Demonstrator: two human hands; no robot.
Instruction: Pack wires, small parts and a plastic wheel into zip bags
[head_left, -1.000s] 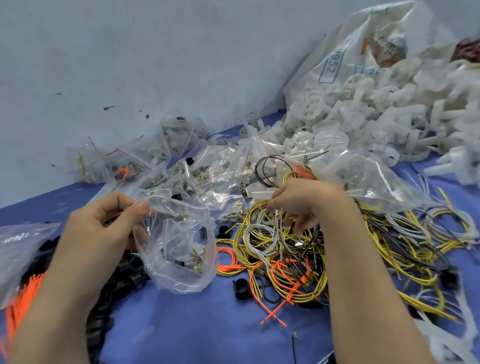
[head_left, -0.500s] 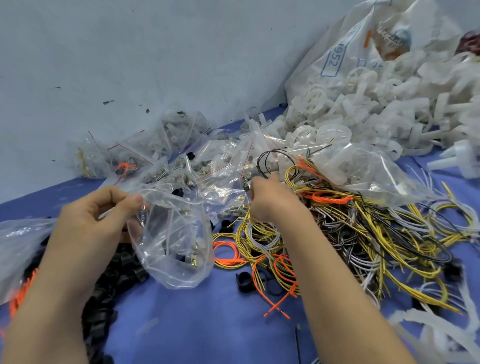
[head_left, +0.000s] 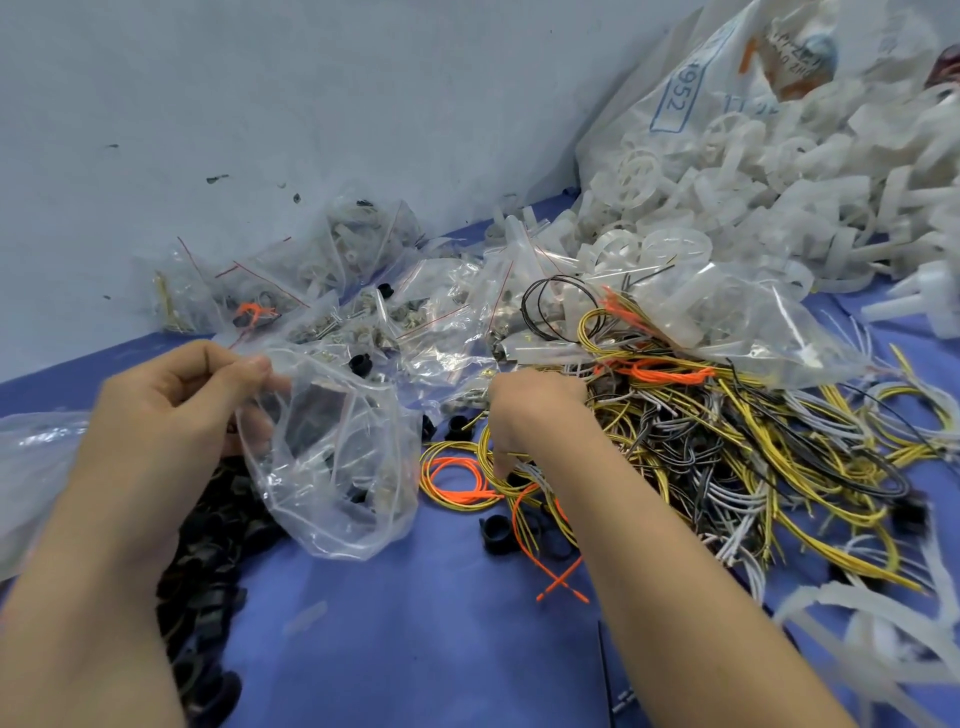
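My left hand (head_left: 171, 415) pinches the rim of a clear zip bag (head_left: 337, 467) that hangs open above the blue table, with a few small parts inside. My right hand (head_left: 530, 415) reaches down into the tangle of yellow, white, black and orange wires (head_left: 727, 447), fingers curled among yellow and white strands; I cannot tell whether it grips any. White plastic wheels (head_left: 639, 176) lie heaped at the back right.
Filled zip bags (head_left: 363, 312) pile up against the grey wall. A heap of black plastic parts (head_left: 208, 571) lies under my left arm. A large printed sack (head_left: 701, 93) spills wheels at the right. Bare blue tabletop (head_left: 415, 634) shows between my forearms.
My right hand has moved left and down, from the wire loops near the filled bags to the near-left edge of the wire pile. The left hand keeps holding the bag.
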